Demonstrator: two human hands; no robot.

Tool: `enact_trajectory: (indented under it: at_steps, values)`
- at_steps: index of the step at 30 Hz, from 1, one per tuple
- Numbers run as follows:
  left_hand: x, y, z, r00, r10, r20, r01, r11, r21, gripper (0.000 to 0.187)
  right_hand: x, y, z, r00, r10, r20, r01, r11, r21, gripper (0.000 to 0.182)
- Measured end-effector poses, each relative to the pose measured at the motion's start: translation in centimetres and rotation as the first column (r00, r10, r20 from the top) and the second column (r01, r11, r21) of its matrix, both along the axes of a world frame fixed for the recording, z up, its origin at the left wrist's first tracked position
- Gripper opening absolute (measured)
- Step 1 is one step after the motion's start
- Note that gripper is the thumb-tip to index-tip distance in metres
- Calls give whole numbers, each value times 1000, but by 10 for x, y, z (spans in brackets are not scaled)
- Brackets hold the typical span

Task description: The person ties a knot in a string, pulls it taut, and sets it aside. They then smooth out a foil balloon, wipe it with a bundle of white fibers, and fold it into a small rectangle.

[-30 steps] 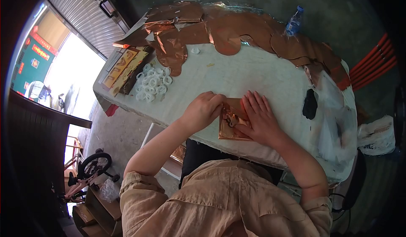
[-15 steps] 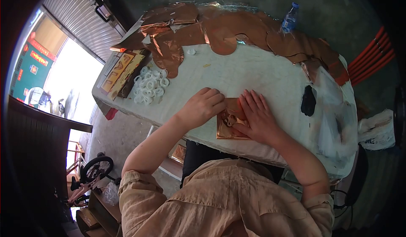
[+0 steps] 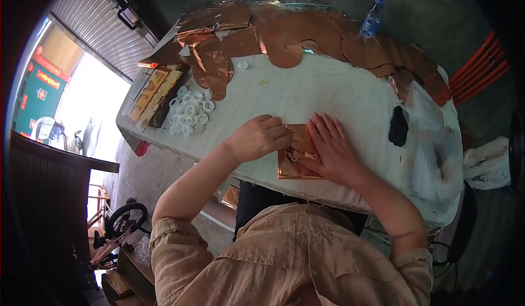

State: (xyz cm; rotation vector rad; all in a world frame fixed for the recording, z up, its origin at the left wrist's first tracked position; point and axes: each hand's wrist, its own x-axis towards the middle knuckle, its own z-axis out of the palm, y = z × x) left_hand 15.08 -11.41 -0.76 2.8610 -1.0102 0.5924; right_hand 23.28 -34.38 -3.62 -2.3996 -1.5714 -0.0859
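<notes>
A square copper-coloured foil panel with a raised shiny pattern lies near the front edge of the table. My right hand rests flat on its right part, fingers stretched out and slightly apart. At the panel's upper left edge is my left hand, its fingers curled and pinched together. Whatever the left fingertips hold, if anything, is hidden by the hand. Part of the panel's pattern is covered by the right thumb and palm.
White rings lie heaped at the left, beside a cardboard box. Copper-coloured sheets run along the table's far side, with a water bottle behind. A black item and clear plastic lie at right.
The view has shifted very slightly. Both hands keep nearly the same place on the panel; my left hand moves only a little at its edge.
</notes>
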Motion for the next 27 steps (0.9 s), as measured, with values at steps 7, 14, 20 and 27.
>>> enact_trajectory:
  at_steps: [7, 14, 20, 27]
  values:
    - [1, 5, 0, 996, -78, 40, 76, 996, 49, 22, -1, 0, 3, 999, -1, -33, 0, 1000, -29, 84]
    - [1, 0, 7, 999, -17, -46, 18, 999, 26, 17, 0, 0, 2, 999, 2, -34, -3, 1000, -30, 84]
    - [3, -3, 10, 996, -71, -44, 72, 997, 14, 16, 0, 0, 2, 999, -3, -49, 1, 1000, -29, 84]
    - [-2, 3, 5, 993, -93, -66, 94, 996, 4, 20, 0, 0, -3, 999, 6, 43, -7, 1000, 26, 84]
